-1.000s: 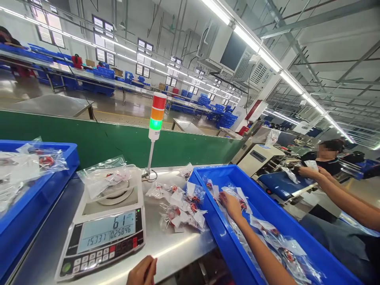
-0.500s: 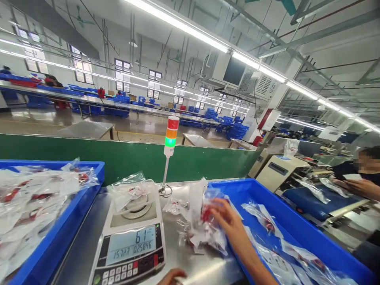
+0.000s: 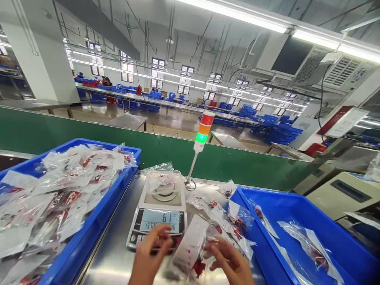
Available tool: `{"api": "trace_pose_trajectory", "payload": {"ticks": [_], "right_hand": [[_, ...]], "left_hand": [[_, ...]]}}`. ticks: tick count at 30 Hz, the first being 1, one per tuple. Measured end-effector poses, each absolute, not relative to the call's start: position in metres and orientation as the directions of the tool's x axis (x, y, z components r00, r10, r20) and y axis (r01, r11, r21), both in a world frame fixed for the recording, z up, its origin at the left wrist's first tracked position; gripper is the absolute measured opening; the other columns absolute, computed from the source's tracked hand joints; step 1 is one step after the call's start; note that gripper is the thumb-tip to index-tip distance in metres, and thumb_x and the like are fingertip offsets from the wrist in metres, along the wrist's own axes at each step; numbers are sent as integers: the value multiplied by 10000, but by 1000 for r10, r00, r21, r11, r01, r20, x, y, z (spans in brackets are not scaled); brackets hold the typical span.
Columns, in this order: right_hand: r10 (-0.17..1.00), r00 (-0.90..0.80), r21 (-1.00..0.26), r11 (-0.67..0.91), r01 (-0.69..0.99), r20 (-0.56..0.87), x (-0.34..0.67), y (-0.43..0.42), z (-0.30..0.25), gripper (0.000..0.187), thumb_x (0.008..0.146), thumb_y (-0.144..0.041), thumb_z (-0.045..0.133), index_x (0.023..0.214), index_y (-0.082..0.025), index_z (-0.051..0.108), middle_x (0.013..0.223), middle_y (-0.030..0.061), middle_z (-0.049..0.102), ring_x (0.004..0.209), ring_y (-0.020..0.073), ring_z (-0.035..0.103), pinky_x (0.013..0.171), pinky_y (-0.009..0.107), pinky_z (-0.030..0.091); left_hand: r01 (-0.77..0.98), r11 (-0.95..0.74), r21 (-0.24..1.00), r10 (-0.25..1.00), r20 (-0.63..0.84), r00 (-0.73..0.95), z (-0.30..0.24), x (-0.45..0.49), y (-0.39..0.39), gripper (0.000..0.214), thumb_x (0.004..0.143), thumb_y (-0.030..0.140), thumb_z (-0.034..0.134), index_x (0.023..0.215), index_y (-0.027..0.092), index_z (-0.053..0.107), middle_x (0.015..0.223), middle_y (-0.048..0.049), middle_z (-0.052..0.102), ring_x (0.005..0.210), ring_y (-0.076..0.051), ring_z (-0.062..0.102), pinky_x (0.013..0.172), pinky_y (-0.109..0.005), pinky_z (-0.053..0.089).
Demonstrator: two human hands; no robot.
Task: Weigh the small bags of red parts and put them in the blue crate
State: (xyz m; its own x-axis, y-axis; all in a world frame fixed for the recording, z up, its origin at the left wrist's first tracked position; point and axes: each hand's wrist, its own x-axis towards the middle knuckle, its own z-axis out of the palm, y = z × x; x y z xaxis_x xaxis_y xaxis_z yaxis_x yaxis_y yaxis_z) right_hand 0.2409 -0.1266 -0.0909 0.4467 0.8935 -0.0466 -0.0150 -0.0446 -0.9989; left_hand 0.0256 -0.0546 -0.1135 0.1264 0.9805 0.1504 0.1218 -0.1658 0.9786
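The clear plastic bag (image 3: 188, 247) with a white card is between both hands, its long side tilted up to the right, over the steel counter (image 3: 103, 253) near the digital scale (image 3: 157, 233); the right hand (image 3: 228, 261) seems grasping it, but for the left hand (image 3: 147, 253) I cannot tell.

1 head-worn view, wide-angle, facing forward and down, close above the left hand (image 3: 147, 255) and right hand (image 3: 228, 261)

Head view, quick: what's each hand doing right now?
Left hand: curled by the digital scale, grip unclear.
Right hand: holding a plastic bag.
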Motion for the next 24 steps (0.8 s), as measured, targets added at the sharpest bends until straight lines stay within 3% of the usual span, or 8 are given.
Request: {"api": "trace_pose_trajectory", "payload": {"ticks": [3, 5, 6, 10, 14, 18, 21, 24], "right_hand": [[864, 503, -999, -23, 38, -1, 251, -121, -82, 481, 653, -656, 811, 892, -239, 783, 896, 103, 803, 796, 308, 753, 607, 357, 630], [872, 486, -990, -14, 138, 55, 257, -112, -74, 434, 700, -645, 778, 875, -249, 789, 954, 97, 800, 870, 311, 751, 677, 356, 635], [882, 462, -981, 3, 195, 94, 260, -105, -68, 415, 730, -637, 754, 872, -250, 793, 982, 95, 797, 904, 310, 746, 711, 356, 633], [881, 381, -936, 165, 312, 282, 260, -57, -39, 372, 837, -568, 665, 939, -235, 794, 1037, 86, 786, 951, 284, 729, 788, 368, 610], [859, 308, -903, 331, 275, 409, 245, 7, -20, 298, 858, -485, 650, 931, -225, 776, 1009, 61, 791, 966, 247, 718, 822, 353, 590], [885, 182, -892, 382, 243, 429, 233, 55, -32, 266, 876, -435, 616, 934, -234, 780, 1010, 52, 798, 989, 247, 725, 899, 393, 569], [903, -10, -871, 418, 260, 430, 235, 60, -54, 221, 877, -387, 609, 913, -262, 788, 1151, 50, 772, 1191, 280, 664, 1076, 483, 470], [918, -90, -862, 394, 319, 386, 247, 36, -78, 234, 881, -356, 627, 1056, -298, 771, 1327, 43, 690, 1376, 283, 518, 1189, 532, 331]], "left_hand": [[376, -371, 849, 908, 417, -47, -55, 8, 13, 337, 939, 478, 507, 1031, 213, 694, 1075, -71, 720, 980, -223, 670, 918, -344, 543], [593, -418, 689, 857, 516, 4, -27, 6, 66, 285, 963, 306, 432, 1016, 189, 686, 1111, -88, 702, 1091, -242, 619, 1011, -401, 489], [620, -421, 663, 861, 507, 41, -19, 9, 91, 244, 939, 237, 453, 966, 181, 689, 1093, -93, 706, 1115, -249, 601, 1035, -417, 469], [672, -396, 626, 894, 431, 125, -15, 34, 167, 79, 866, 237, 656, 859, 162, 678, 1031, -98, 703, 1127, -255, 594, 1005, -429, 485], [699, -332, 633, 928, 353, 121, -22, 45, 193, 231, 909, 366, 672, 863, 140, 653, 915, -40, 682, 911, -185, 652, 866, -404, 543], [667, -290, 686, 930, 366, 28, -2, 26, 191, 190, 918, 293, 630, 798, 146, 627, 774, -13, 682, 739, -148, 659, 765, -318, 547], [640, -269, 719, 896, 431, -108, 23, -1, 171, 98, 882, 219, 557, 817, 164, 605, 814, -32, 721, 782, -162, 685, 784, -280, 529], [646, -241, 724, 842, 488, -233, 37, -27, 132, 94, 856, 253, 536, 860, 181, 596, 910, -42, 737, 868, -193, 689, 855, -314, 514]]}}
